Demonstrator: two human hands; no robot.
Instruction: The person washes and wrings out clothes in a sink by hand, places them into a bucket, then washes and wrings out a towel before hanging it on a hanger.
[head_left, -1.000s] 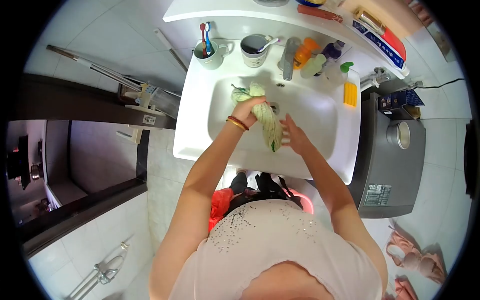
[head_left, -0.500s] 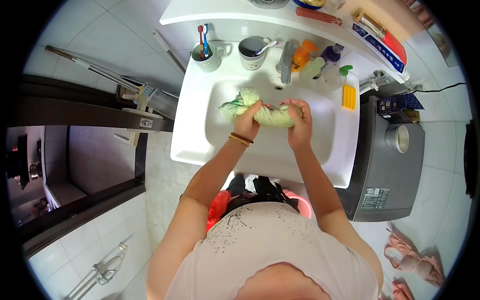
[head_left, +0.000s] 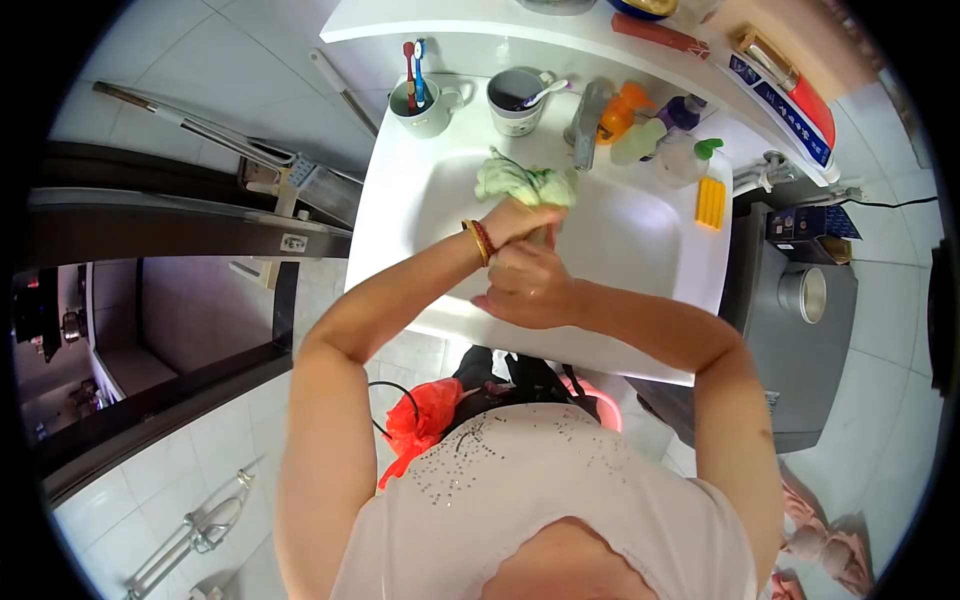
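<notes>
A light green cloth (head_left: 525,184) is bunched over the white sink basin (head_left: 625,235), its loose end showing beyond my hands. My left hand (head_left: 517,222), with bracelets at the wrist, is wrapped round the cloth just below that end. Close against it and nearer my body, my right hand (head_left: 528,284) is closed in a fist round the lower part of the cloth, which the fingers mostly hide.
Behind the basin stand a cup with toothbrushes (head_left: 421,115), a grey cup (head_left: 514,110), the faucet (head_left: 589,125) and an orange pump bottle (head_left: 622,112). A yellow ribbed object (head_left: 710,203) lies at the right rim. A shelf (head_left: 480,28) overhangs the back.
My right hand went from open beside the cloth to gripping it, then came in close below my left hand. The cloth swung from sideways to pointing away from me, and both forearms turned inward.
</notes>
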